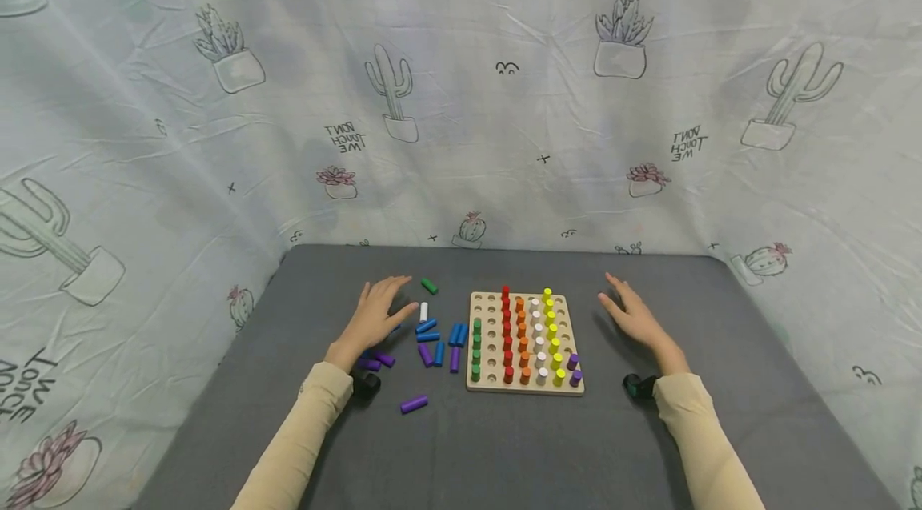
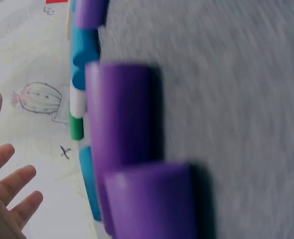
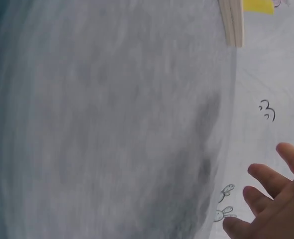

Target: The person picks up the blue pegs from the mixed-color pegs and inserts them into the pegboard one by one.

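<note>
My left grip [image 1: 374, 315], fingers extended and spread, is over the desk [image 1: 504, 454], just beside loose blue pegs [image 1: 428, 337], purple pegs [image 1: 426, 355] and a white peg [image 1: 423, 312]. My right grip [image 1: 638, 323] has its fingers extended too, right of the board [image 1: 524, 392], which lies between both and bears upright pegs [image 1: 523, 331] in green, red, orange, white, yellow and purple.

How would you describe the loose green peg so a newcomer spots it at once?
On the grey table, find the wooden pegboard. Left of its far edge, beyond the loose white peg, lies the green peg. It is the only green one visible off the board.
</note>
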The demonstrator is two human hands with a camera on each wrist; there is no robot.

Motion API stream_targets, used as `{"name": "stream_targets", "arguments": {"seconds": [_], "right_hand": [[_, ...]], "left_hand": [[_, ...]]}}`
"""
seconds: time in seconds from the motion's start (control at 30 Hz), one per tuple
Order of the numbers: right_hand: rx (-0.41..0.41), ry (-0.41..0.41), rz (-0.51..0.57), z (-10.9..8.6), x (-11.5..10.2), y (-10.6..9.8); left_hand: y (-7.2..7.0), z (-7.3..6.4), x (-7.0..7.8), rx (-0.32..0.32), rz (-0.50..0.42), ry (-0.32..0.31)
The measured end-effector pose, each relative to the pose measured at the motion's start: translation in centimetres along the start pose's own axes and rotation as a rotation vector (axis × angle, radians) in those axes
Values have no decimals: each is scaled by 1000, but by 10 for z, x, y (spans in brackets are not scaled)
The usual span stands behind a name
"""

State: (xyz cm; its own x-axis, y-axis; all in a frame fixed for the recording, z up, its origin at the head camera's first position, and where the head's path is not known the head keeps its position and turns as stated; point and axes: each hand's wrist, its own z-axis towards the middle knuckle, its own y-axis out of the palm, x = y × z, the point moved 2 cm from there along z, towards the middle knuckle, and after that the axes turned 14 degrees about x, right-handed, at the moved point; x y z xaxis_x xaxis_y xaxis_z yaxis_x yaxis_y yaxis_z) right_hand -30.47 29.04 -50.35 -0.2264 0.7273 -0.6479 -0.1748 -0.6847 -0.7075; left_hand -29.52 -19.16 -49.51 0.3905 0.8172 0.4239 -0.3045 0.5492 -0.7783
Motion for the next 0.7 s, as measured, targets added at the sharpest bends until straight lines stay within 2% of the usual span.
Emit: {"name": "stream_targets", "arguments": {"seconds": [0.17,0.33,0.7], "right_hand": [[-48,13,1,-3,-3,7],[-97,28,1,-6,-8,12],[-106,27,90,-11,-15,19]], "left_hand": [[5,-1,10,-29,-47,-10],[11,-1,20,-64,-42,5],[23,-3,36,-124,-44,55]]}}
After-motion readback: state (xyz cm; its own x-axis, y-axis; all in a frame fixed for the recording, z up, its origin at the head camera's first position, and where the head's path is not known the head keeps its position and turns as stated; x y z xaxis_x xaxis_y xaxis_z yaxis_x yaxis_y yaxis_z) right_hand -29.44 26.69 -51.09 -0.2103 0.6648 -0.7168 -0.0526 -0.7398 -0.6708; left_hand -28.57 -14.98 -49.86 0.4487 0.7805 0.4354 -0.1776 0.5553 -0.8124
